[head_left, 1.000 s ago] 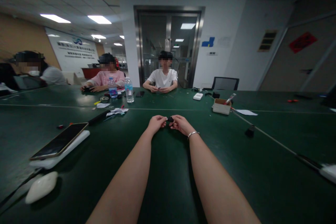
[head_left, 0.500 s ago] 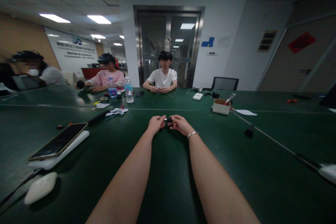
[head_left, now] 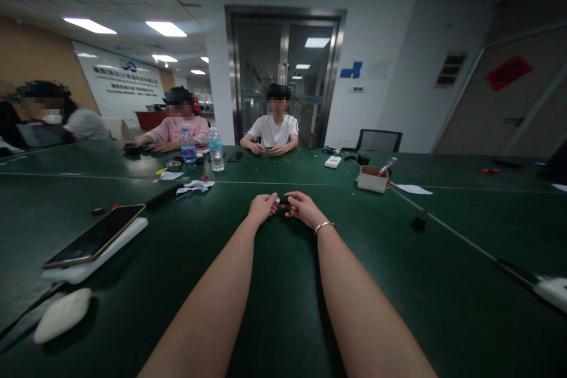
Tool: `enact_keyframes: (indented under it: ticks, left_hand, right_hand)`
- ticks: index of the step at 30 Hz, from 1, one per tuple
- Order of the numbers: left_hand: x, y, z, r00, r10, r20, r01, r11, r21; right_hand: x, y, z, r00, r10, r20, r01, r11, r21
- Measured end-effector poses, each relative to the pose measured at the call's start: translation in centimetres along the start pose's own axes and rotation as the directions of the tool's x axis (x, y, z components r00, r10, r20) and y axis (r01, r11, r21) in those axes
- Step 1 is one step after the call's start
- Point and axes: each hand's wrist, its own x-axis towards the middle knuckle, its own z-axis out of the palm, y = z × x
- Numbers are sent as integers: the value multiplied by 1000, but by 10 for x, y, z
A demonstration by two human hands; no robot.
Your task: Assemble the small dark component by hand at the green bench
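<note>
Above the green table (head_left: 283, 283), my two hands meet over a small black piece with a silver end (head_left: 284, 200). Its silver end is pinched by my left hand (head_left: 262, 209), thumb and fingers closed. The black part sits between the thumb and fingertips of my right hand (head_left: 305, 209), whose lower fingers are curled. A silver bracelet (head_left: 324, 227) circles my right wrist. The piece is too small to tell its exact kind, and my fingers partly hide it.
At left, a phone (head_left: 95, 236) rests on a white box, near a white mouse-shaped object (head_left: 62, 315). Water bottles (head_left: 217, 150) stand farther back. A small open box (head_left: 372, 179) and a black brush-like item (head_left: 419, 221) lie right. Several people sit across the table.
My hands stay nearly in place with the small piece between them; a little more of its silver end shows. The view has shifted slightly. The hands of the person opposite have parted a little.
</note>
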Motion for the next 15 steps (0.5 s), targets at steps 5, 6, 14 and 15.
enact_keyframes:
  ticks: [5, 6, 14, 15]
  left_hand:
    - [1, 0, 0, 1000, -18, -3, 18, 999, 34]
    - [2, -1, 0, 1000, -26, -6, 26, 999, 41]
    - [1, 1, 0, 1000, -16, -11, 16, 998, 65]
    - [1, 1, 0, 1000, -12, -16, 13, 997, 76]
  right_hand:
    - [1, 2, -2, 999, -37, 15, 37, 999, -11]
    - [1, 2, -2, 999, -41, 20, 41, 999, -10]
    - [1, 2, -2, 999, -34, 38, 34, 999, 11]
    - [1, 1, -2, 999, -33, 39, 32, 999, 14]
